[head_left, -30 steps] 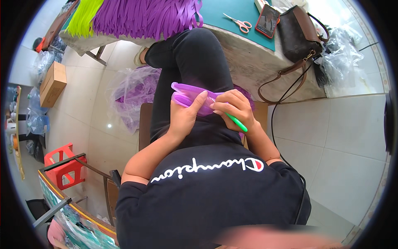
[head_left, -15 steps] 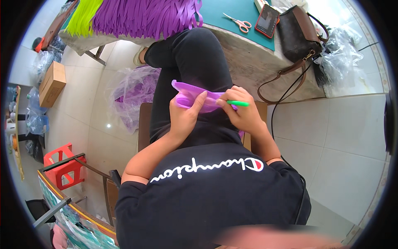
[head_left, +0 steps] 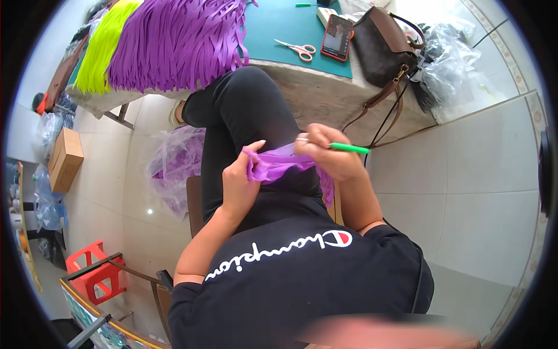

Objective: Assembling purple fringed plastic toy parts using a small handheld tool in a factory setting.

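Observation:
Above my lap, a thin, sheer purple fabric [head_left: 273, 167] stretches between my two hands, bunched and creased. My left hand [head_left: 237, 185] grips its left end, thumb and fingers closed on the cloth. My right hand [head_left: 334, 158] is closed around a slim tool with a bright green handle [head_left: 350, 148]; the handle sticks out to the right and the tip's kind is hard to make out. The cloth's right end meets that hand, and more purple material hangs below it. A ring shows on a right finger.
Ahead, a table with a green mat [head_left: 267, 41] bears purple strips [head_left: 180, 46], lime strips [head_left: 107, 49], scissors [head_left: 302, 52], a phone [head_left: 337, 38] and a brown handbag [head_left: 383, 49]. On the floor lie a plastic bag [head_left: 180, 168], a carton [head_left: 65, 160] and a red stool [head_left: 96, 270].
The view has shifted, so the table appears lower and further left. The cloth, folded over near my left thumb before, is now bunched and stretched. More of the green handle shows.

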Tool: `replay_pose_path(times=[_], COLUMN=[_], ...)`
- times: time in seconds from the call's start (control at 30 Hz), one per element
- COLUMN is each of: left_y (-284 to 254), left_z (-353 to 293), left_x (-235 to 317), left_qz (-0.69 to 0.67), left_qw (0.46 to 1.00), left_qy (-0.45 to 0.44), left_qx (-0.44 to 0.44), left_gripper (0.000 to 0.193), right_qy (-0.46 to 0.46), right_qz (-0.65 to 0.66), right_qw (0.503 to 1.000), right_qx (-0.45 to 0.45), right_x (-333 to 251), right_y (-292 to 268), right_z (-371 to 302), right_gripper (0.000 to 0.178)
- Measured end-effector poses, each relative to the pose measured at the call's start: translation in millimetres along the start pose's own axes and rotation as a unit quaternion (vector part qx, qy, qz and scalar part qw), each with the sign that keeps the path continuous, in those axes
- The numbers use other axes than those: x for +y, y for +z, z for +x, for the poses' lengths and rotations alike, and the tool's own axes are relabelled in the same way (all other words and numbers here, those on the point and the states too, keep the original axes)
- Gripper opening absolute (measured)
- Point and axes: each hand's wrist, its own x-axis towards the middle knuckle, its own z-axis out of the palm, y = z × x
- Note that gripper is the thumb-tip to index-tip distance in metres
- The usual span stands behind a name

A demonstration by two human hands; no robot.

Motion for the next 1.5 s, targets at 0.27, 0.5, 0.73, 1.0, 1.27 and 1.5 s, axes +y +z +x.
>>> replay_pose_path(times=[0.27, 0.5, 0.73, 1.0, 1.27, 1.5], left_y=[-9, -19, -27, -1, 4, 17], left_z=[12, 15, 42, 46, 40, 34], left_x=[-44, -8, 17, 15, 8, 19], left_qz=[-0.432, 0.181, 0.117, -0.39, -0.381, -0.056], left_qw=[0.844, 0.967, 0.96, 0.833, 0.888, 0.974], left_qy=[-0.318, -0.181, 0.22, -0.15, -0.062, 0.22], left_qx=[0.013, 0.011, -0.127, -0.362, -0.249, 0.002], left_gripper=[0.037, 0.068, 0.036, 0.023, 0.012, 0.008], right_qy=[-0.228, -0.203, -0.199, -0.249, -0.233, -0.248], right_qz=[0.101, -0.024, -0.18, -0.246, -0.167, -0.179], right_qw=[0.968, 0.979, 0.957, 0.936, 0.958, 0.952], right_qx=[-0.01, -0.002, -0.108, -0.045, -0.02, 0.021], right_x=[-46, -18, -8, -14, -5, -1], right_y=[-30, 3, 39, 37, 34, 28], right_z=[-14, 12, 14, 12, 12, 10], right_gripper=[0.026, 0.029, 0.033, 0.034, 0.032, 0.031])
